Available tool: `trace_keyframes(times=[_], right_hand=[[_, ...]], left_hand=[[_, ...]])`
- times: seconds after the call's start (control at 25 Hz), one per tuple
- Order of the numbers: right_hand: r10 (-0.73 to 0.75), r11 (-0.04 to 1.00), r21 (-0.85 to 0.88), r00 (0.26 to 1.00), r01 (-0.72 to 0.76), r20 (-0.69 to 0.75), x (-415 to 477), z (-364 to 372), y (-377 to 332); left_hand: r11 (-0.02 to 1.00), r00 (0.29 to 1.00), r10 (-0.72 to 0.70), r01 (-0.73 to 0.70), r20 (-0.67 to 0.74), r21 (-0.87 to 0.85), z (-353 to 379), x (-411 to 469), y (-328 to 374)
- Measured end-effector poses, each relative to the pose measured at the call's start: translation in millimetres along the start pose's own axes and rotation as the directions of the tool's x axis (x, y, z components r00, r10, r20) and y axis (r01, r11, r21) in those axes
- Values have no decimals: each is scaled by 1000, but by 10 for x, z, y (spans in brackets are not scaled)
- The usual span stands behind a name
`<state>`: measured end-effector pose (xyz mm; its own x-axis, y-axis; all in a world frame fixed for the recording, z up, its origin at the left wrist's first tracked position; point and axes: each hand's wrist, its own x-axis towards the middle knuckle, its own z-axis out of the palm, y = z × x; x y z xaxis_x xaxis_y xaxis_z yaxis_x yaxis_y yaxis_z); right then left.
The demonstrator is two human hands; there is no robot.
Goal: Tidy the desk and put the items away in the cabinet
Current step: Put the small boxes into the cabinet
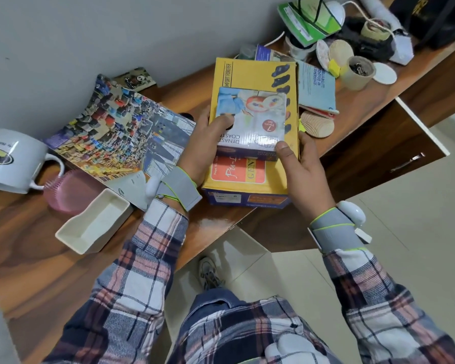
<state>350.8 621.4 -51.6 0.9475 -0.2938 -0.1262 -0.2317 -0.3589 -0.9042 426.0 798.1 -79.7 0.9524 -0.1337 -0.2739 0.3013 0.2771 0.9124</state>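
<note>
A yellow shoe box (250, 72) lies on the wooden desk (50, 258) near its front edge. On top of it sits a smaller coaster box (258, 114) with a picture lid. My left hand (208, 143) grips the left side of both boxes, thumb pressed on the coaster box lid. My right hand (300, 164) holds the right side of the shoe box, thumb on the coaster box's near corner.
Left of the boxes lie a colourful magazine (116, 127), a white mug (11, 161), a pink round lid (69, 193) and a white rectangular tray (95, 222). Behind: blue booklets (317, 85), wooden coasters (317, 124), a cup of clips (359, 72), green packets (307, 19). A cabinet door (378, 143) stands open at right.
</note>
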Motion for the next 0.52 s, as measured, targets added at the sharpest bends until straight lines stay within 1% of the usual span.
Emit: trace_keyframes(times=[0.16, 0.4, 0.52], right_hand=[[6, 998, 62, 1000, -6, -10, -75, -29, 29], [-7, 994, 108, 1000, 4, 29, -249, -173, 100], [-23, 988, 154, 999, 17, 37, -365, -417, 172]], left_hand=[[999, 998, 48, -48, 28, -5, 17, -93, 1], [997, 997, 75, -75, -12, 23, 156, -394, 21], [993, 993, 113, -113, -19, 32, 386, -622, 4]])
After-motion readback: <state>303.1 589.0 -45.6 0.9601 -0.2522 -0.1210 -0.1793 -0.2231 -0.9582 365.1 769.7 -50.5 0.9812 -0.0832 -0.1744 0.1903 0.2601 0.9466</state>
